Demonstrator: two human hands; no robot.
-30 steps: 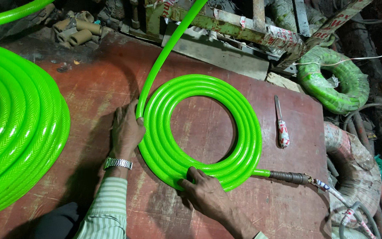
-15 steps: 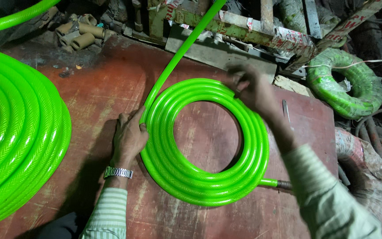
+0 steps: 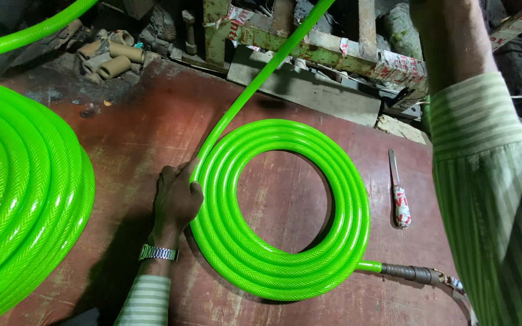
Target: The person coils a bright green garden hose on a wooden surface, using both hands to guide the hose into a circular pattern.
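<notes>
A worn reddish counter (image 3: 134, 130) is showing bare room between two hose coils and along its near edge; clutter is crowding its far edge. The small coil of glossy green braided hose (image 3: 285, 208) is lying flat at centre, a dark metal fitting (image 3: 411, 273) at its end. The left hand (image 3: 175, 198) is pressing against the coil's left rim, fingers curled loosely on the outer loop. The right hand is out of frame; only its striped sleeve (image 3: 490, 181) is rising at right. A larger coil (image 3: 25, 193) is sitting far left. A knife (image 3: 399, 193) is lying right of the small coil.
</notes>
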